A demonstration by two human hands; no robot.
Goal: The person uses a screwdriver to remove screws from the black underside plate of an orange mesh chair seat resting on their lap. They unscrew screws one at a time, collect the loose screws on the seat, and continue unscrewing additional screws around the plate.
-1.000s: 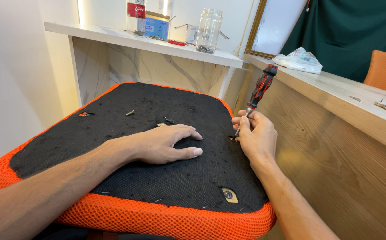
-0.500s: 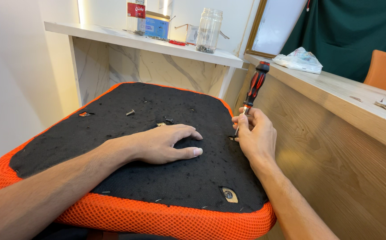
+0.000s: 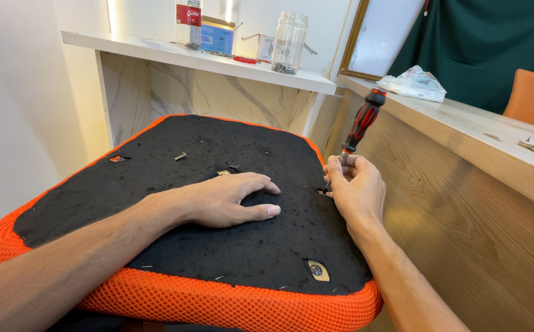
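Grip apparently pinches ribbed screwdriver shaft.

A white wall stands left. At the far side a lit marble shelf carries a glass jar. A wooden counter runs right, dark green curtain behind it.

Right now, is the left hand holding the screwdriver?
No, the left hand lies flat on the seat cushion; the right hand holds the screwdriver.
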